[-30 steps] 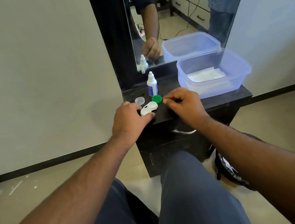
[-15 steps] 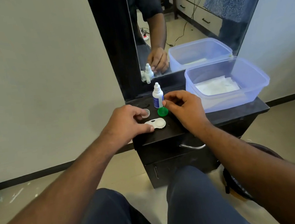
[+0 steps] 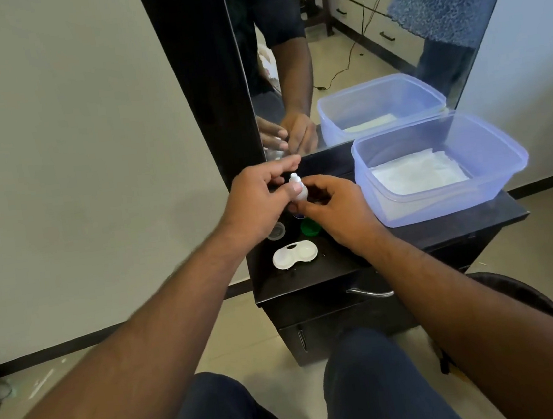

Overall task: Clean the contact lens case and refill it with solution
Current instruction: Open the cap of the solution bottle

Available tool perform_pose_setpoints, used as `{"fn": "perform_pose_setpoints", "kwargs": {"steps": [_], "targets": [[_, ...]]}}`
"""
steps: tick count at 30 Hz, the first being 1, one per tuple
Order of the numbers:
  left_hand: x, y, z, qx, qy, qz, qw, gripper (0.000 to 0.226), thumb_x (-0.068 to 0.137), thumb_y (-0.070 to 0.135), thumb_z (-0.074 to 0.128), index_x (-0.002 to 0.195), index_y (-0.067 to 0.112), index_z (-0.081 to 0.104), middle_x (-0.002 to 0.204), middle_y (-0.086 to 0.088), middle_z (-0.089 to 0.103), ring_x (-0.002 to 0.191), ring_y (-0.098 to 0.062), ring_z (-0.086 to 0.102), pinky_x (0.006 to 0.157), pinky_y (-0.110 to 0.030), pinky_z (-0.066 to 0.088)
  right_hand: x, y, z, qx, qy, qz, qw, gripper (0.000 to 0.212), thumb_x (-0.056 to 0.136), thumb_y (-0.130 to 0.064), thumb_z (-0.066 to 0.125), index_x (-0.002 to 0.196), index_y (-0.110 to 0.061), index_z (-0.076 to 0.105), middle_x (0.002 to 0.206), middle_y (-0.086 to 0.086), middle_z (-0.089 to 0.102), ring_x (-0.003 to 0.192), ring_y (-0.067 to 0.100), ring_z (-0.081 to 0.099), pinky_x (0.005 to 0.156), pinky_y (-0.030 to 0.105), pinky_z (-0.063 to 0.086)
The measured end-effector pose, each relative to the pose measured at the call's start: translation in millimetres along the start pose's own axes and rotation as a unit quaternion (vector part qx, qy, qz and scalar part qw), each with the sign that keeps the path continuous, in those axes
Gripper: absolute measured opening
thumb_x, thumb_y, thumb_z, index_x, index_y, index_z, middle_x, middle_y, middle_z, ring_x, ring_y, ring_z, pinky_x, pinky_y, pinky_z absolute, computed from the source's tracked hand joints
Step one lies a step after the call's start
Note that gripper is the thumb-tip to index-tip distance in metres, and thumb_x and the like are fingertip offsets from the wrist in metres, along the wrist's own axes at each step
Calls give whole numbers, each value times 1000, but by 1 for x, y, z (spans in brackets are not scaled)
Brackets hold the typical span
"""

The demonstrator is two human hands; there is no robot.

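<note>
Up above the dark wooden surface [image 3: 426, 233], both hands grip the small white plastic solution bottle [image 3: 61, 218]: the left hand [image 3: 260, 199] pinches near its capped tip, the right hand [image 3: 332, 208] curls round its body. Below them, the white double-well contact lens case [image 3: 294, 254] lies open beside a green round cap [image 3: 310, 226] and a clear round cap [image 3: 276, 232].
</note>
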State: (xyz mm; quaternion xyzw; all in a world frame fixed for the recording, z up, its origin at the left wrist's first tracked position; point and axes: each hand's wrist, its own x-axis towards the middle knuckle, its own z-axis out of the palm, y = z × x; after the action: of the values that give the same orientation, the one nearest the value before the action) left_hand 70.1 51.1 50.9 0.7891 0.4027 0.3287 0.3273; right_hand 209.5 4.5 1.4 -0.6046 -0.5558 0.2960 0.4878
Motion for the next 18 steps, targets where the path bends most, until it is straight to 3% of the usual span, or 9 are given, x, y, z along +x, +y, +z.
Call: {"fn": "perform_pose_setpoints", "kwargs": {"steps": [4,7,11,14,16,18], "targets": [[-3,-4,9,-18,46,6,999,28,88,8,68,116,13,70,106,5,70,82,12,62,69,-3,47,0,4,1,9,-2,8,1000,37,82,-23,73,117,-22,66,106,-8,70,100,5,64,92,32,53],[-6,-5,17,-11,98,20,995,26,85,10,72,110,10,72,96,7,69,75,15,63,63,-4,48,0,3,1,12,3,13,1000,35,82,-21,73,116,-22,66,104,-9,71,99,4,64,92,32,54],[-5,-6,24,-3,156,18,988,26,74,28,83,88,9,71,75,-1,68,66,-10,64,55,-17,54,-1,3,0,9,17,12,1000,29,83,-16,71,112,-21,68,99,-8,72,95,4,66,89,32,55],[-5,-6,24,26,146,21,989,46,67,41,84,104,17,69,92,2,64,80,-7,58,69,-18,53,-1,4,-1,-4,21,6,1000,27,84,-11,69,110,-20,69,98,-8,71,93,5,65,88,31,56],[-6,-4,22,9,111,16,994,62,71,34,83,127,23,61,107,5,64,95,-5,58,80,-17,50,-1,3,-1,-9,19,2,1000,28,85,-11,69,112,-19,68,101,-7,71,95,5,65,89,31,55],[-6,-2,20,-30,78,4,997,60,76,24,81,132,22,58,112,6,68,103,-3,62,87,-22,53,-2,1,-2,-6,20,3,1000,28,85,-13,69,113,-19,67,102,-6,71,96,6,65,89,32,55]]}}
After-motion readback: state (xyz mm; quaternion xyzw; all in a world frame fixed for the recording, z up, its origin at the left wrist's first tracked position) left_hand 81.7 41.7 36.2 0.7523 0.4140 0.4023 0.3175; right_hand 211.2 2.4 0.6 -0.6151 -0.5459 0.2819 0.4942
